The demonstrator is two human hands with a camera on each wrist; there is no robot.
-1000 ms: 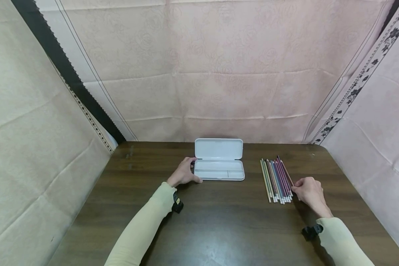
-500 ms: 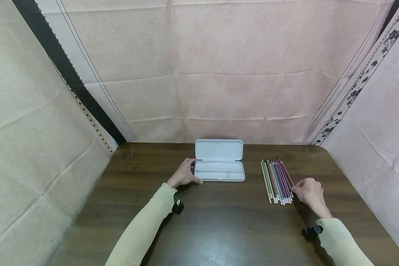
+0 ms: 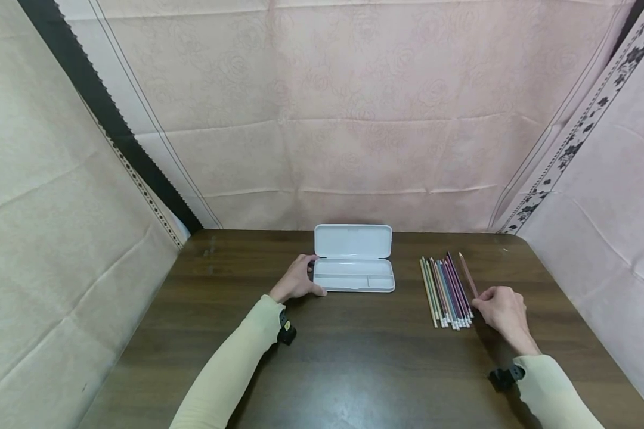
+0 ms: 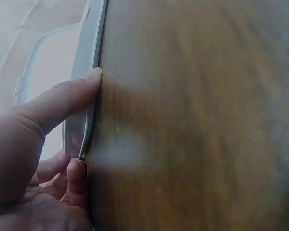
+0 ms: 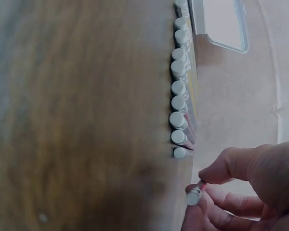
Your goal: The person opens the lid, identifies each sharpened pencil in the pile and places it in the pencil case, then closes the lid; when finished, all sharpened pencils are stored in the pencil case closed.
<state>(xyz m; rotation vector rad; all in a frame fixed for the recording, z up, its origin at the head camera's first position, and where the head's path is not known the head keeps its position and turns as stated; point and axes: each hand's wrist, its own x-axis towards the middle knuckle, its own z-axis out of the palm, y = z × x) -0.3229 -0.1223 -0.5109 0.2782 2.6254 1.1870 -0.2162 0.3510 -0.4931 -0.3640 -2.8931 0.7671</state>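
In the head view, a white pencil case [image 3: 353, 242] stands with its lid raised near the table's far edge; its compartments hold nothing. My left hand [image 3: 299, 277] grips its left end. The left wrist view shows the thumb [image 4: 70, 98] on the case's front side and fingers curled by its end. A row of pencils [image 3: 446, 293] with white erasers lies to the right of the case. Beside that row, my right hand [image 3: 500, 311] pinches one reddish pencil [image 3: 468, 274]. The right wrist view shows its eraser [image 5: 193, 198] sticking out between thumb and fingers, apart from the others.
The brown wooden table [image 3: 349, 369] has rounded far corners. Pale cloth [image 3: 354, 119] hangs behind it, close to the raised lid, with more cloth on both sides. Dark wrist cameras are strapped at both sleeves.
The pencil in my right hand has come away from the row, its pointed end shifting right and leaving a gap. The left hand and the case stay put.
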